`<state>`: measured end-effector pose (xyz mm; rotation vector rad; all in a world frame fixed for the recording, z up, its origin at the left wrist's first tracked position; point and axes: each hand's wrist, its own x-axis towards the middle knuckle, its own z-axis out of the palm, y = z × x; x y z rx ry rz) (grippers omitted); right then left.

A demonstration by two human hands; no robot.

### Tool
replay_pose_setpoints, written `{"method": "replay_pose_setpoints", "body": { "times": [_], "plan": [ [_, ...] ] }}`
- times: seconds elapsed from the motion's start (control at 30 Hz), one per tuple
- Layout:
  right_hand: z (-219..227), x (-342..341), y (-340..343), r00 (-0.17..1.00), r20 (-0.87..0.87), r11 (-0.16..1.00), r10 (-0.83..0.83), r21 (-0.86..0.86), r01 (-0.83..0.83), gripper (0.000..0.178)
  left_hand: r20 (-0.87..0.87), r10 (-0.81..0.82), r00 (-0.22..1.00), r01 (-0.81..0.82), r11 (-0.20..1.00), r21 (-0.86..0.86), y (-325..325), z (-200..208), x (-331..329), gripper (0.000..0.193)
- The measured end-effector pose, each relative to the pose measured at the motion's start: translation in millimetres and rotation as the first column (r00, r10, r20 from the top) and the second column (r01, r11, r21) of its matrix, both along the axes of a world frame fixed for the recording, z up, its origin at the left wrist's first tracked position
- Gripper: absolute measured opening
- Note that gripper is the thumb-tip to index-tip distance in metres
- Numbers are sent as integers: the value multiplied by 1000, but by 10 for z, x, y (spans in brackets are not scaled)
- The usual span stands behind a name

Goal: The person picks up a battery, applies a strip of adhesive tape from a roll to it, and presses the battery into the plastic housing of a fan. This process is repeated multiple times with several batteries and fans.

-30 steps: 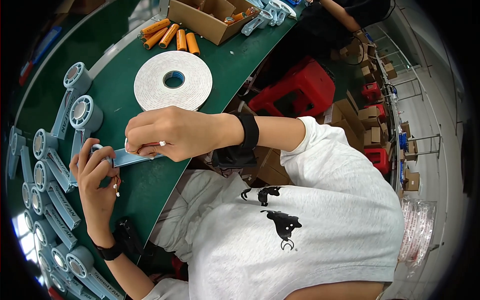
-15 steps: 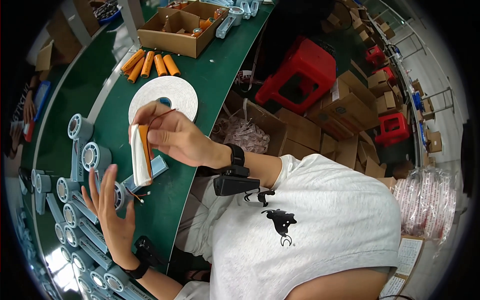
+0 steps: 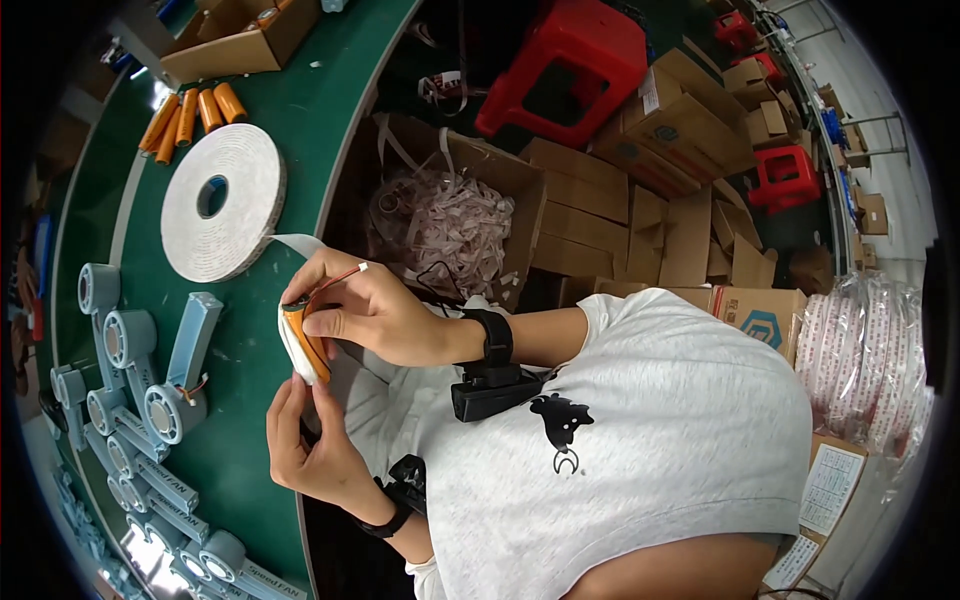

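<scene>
An orange cylindrical battery (image 3: pixel 309 331) with white tape (image 3: pixel 291 345) along its side is held at the table's near edge. My right hand (image 3: pixel 368 312) closes its thumb and fingers around the upper part. A thin red-and-black lead with a white connector (image 3: pixel 362 267) sticks out beside those fingers. My left hand (image 3: pixel 318 452) pinches the lower end of the taped battery; its fingertips partly hide that end. A large roll of white tape (image 3: pixel 222 215) lies on the table, and a loose strip from it (image 3: pixel 297 243) reaches toward my right hand.
Several orange batteries (image 3: pixel 185 118) lie beyond the roll, near a cardboard box (image 3: pixel 230 52). Light-blue handheld fans (image 3: pixel 128 338) crowd the left; one with exposed wires (image 3: pixel 178 405) lies closest. An open carton of tape scraps (image 3: pixel 455 225) and a red stool (image 3: pixel 570 75) stand past the table edge.
My right hand has brought the battery closer to my body and turned it. My left hand, open over the fans before, has come to the battery and pinches its lower end. The view has shifted.
</scene>
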<state>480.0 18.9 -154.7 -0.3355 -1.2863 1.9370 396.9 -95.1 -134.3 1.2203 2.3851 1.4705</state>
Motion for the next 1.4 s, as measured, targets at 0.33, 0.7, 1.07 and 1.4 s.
{"method": "replay_pose_setpoints", "body": {
  "times": [0.33, 0.7, 1.07, 1.4],
  "plan": [
    [-197, 316, -153, 998, 18, 994, -52, -99, 54, 29, -55, -72, 996, 77, 992, 101, -50, -464, 389, 13],
    [-175, 331, -88, 993, -120, 1000, 1, -4, -1, 33, 281, -74, 957, 18, 980, 197, -120, -223, 348, 25],
    [139, 155, -146, 972, -170, 817, 161, 575, -35, 31, -198, 417, 887, -305, 852, 426, -232, 95, 262, 42],
    [135, 112, -211, 941, 17, 737, 338, 617, -276, 32, 69, 93, 993, -102, 983, 152, -461, 121, 187, 28]
  ]
}}
